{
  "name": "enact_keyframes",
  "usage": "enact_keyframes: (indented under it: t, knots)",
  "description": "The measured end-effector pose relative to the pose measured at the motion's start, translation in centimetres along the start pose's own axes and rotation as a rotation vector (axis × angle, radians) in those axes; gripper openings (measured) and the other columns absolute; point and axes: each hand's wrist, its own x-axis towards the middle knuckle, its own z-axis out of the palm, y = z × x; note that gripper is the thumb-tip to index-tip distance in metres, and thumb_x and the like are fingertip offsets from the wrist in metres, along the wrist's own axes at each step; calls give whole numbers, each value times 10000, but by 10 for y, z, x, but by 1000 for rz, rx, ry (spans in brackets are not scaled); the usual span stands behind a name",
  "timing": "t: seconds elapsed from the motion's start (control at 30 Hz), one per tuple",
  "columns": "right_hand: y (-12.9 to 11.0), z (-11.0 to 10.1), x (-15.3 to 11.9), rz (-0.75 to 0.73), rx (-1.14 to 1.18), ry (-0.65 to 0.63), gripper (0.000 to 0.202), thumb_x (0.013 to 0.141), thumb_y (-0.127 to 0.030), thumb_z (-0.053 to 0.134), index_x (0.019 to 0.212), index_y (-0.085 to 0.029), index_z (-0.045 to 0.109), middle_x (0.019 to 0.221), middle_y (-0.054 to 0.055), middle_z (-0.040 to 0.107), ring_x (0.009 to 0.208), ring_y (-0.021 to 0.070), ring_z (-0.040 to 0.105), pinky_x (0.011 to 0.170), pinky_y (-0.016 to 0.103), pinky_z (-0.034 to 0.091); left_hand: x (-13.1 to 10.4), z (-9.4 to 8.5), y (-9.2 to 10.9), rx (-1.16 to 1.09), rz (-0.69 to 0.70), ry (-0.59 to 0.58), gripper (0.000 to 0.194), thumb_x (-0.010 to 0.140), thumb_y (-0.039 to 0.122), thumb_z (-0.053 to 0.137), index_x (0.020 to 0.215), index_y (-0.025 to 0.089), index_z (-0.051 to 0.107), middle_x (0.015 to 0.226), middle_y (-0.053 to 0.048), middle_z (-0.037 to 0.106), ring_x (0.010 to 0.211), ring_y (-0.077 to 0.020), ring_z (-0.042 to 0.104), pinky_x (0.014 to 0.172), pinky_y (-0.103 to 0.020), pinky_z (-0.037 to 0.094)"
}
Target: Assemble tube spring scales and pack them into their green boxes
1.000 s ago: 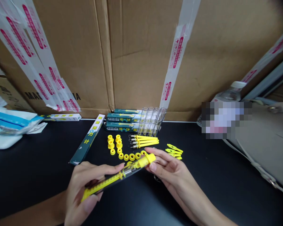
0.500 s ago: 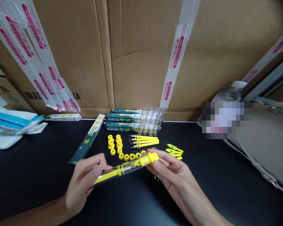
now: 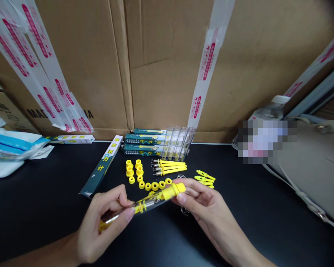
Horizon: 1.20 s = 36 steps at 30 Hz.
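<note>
yellow-capped clear tube (image 3: 150, 203) in fingers (image 3: 129, 214)

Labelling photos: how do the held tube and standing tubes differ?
The held tube has a yellow cap; the standing tubes have open tops.
The held tube contains yellow and metal parts; the standing tubes show none.
The held tube slants between left hand and right hand; the standing tubes stand roughly upright.
Both are clear.

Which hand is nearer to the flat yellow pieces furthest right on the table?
Right. The right hand, at the clear tube's capped end, is just in front of the flat yellow pieces; the left hand, farther along the tube, is well off to their left.
</note>
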Motion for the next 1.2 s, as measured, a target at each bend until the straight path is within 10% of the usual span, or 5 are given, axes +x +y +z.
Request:
enact_keyframes:
  t: [0.83, 1.2]
  knots:
    - [6, 9, -1, -53, 106, 128, 412, 765, -332, 832, 1162, -291, 732, 813, -13, 731, 862, 155, 678, 942, 319, 513, -1, 8, -4, -197, -94, -92, 304, 1011, 407, 425, 770, 232, 359, 551, 99, 263, 469, -87, 200, 433, -216, 136]
    - [2, 10, 0, -33, 95, 130, 248, 714, -334, 870, 916, -225, 776, 811, 2, 740, 823, 131, 661, 870, 240, 500, -3, 12, 4, -133, -131, -12, 343, 984, 441, 464, 735, 229, 362, 525, 101, 259, 472, -92, 193, 459, -239, 134]
